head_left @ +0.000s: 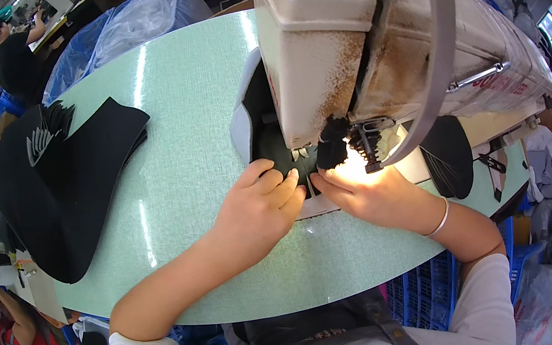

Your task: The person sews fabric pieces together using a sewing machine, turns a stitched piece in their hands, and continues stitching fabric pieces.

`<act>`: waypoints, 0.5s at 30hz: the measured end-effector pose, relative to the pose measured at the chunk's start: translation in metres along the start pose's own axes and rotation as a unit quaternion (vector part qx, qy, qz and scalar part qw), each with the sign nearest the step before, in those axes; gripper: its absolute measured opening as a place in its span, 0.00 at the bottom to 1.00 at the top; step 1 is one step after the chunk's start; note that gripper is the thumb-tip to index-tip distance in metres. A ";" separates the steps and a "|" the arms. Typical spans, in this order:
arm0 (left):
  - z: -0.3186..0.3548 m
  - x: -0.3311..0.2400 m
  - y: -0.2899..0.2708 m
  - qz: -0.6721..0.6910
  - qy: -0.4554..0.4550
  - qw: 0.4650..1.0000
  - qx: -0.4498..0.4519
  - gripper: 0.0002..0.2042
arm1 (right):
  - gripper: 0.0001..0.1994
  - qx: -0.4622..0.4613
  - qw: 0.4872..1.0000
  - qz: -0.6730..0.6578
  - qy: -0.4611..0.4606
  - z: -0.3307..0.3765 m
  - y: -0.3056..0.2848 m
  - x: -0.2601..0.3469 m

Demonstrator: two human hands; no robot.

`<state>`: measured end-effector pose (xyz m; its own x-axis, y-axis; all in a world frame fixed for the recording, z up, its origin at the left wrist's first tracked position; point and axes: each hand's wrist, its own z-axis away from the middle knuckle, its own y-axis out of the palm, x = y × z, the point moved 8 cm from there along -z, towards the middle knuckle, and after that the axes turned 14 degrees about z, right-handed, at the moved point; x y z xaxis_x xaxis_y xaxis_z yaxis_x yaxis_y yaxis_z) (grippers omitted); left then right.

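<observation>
Pale-green tabletop (196, 106) carries both flat-pressed hands, left hand (260, 206) and right hand (363, 192), on black fabric (272, 146), amid workshop clutter.

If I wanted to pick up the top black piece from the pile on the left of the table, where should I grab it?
Probably by the wide corner of the top black piece that pokes out toward the middle of the green table. Come in from the right side: that edge lies flat and free, while the rest overlaps the other black pieces, so pinching there should lift only one.
</observation>
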<state>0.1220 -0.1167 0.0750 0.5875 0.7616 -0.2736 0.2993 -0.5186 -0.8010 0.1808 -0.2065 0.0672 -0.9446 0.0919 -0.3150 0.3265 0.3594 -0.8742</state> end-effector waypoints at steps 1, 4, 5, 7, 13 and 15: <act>0.001 0.001 -0.001 0.000 0.000 1.000 -0.001 0.09 | 0.16 -0.009 1.000 0.009 -0.002 0.000 -0.001 0.000; 0.003 0.006 0.000 0.016 -0.028 0.999 0.029 0.11 | 0.18 0.002 0.999 0.034 -0.009 0.002 0.001 0.001; 0.003 0.008 0.001 0.017 -0.031 0.999 0.041 0.12 | 0.18 0.022 0.998 0.049 -0.011 0.003 0.004 0.001; 0.003 0.011 0.000 0.016 -0.036 0.998 0.052 0.12 | 0.18 0.040 0.998 0.046 -0.003 0.001 0.004 0.001; 0.004 0.019 0.002 0.036 -0.057 0.997 0.035 0.15 | 0.22 0.071 0.996 0.059 0.006 0.007 0.017 -0.002; 0.003 0.022 0.001 0.030 -0.063 0.997 0.020 0.15 | 0.23 0.071 0.995 0.065 0.008 0.009 0.020 -0.004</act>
<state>0.1330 -0.0992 0.0672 0.5042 0.7732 -0.3847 0.2337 -0.5510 -0.8011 0.1909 -0.2078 0.0480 -0.8945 0.1438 -0.4234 0.4456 0.2090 -0.8705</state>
